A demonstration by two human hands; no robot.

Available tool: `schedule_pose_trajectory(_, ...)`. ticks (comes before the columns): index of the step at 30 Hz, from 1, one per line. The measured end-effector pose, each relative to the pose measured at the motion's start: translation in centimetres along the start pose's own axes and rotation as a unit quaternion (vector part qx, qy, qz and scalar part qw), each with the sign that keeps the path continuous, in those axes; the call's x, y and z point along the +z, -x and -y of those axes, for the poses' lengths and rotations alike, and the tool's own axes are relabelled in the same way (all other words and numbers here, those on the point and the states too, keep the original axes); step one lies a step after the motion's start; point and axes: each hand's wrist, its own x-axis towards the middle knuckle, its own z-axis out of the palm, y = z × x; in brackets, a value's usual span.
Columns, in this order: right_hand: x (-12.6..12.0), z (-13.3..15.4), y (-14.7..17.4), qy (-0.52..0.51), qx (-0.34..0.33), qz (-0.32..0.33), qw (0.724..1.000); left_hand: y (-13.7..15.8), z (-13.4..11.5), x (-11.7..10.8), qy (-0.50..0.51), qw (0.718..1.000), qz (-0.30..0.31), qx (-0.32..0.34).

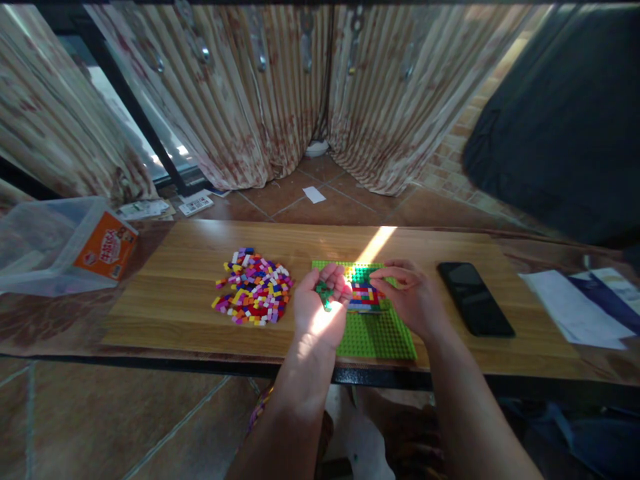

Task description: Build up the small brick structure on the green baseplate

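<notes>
My left hand (pixel 323 307) is palm up and cupped, with several small green toy bricks (pixel 325 295) lying in it. Sunlight falls across that palm. To its right, a lime-green baseplate (pixel 377 337) lies on the table, bearing a block of multicoloured bricks (pixel 364 298) in red, blue, yellow and white. Green bricks (pixel 359 273) cover the far part of that block. My right hand (pixel 407 293) hovers at the block's right side, thumb and forefinger brought together in a pinch. Whatever sits between those fingertips is too small to make out.
A heap of loose coloured bricks (pixel 257 290) lies left of my hands on the wooden table (pixel 165 293). On the right are a black phone (pixel 475 299) and some papers (pixel 575 307). A clear plastic bin (pixel 55 243) with an orange label stands at the far left.
</notes>
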Motion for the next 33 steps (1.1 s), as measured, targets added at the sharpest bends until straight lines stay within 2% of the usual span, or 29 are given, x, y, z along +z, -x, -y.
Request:
schedule_pose_trajectory(6, 1.1, -0.9, -0.2, -0.044, 0.039, 0.008, 0.998, -0.1, 0.0, 0.0, -0.002, 1.0, 0.003, 0.008)
schedule_pose_trajectory(11, 2.0, -1.6, -0.3, -0.123, 0.092, 0.007, 0.988, -0.2, 0.0, -0.1, -0.012, 1.0, 0.012, 0.022)
schedule_pose_trajectory(15, 2.2, -1.4, -0.3, -0.195, 0.124, 0.008, 0.973, -0.1, -0.1, -0.1, -0.01, 1.0, 0.011, 0.02)
schedule_pose_trajectory(19, 2.0, -0.7, -0.4, -0.217, 0.163, 0.024, 0.962, -0.2, -0.1, -0.2, -0.007, 1.0, 0.01, 0.019)
schedule_pose_trajectory(30, 2.0, -1.4, -0.5, -0.164, 0.131, 0.03, 0.977, 0.0, -0.1, -0.2, -0.017, 0.999, 0.04, 0.004)
schedule_pose_trajectory(33, 1.2, -0.9, -0.4, -0.165, 0.125, -0.006, 0.978, 0.4, -0.2, 0.0, -0.016, 0.999, 0.047, 0.002)
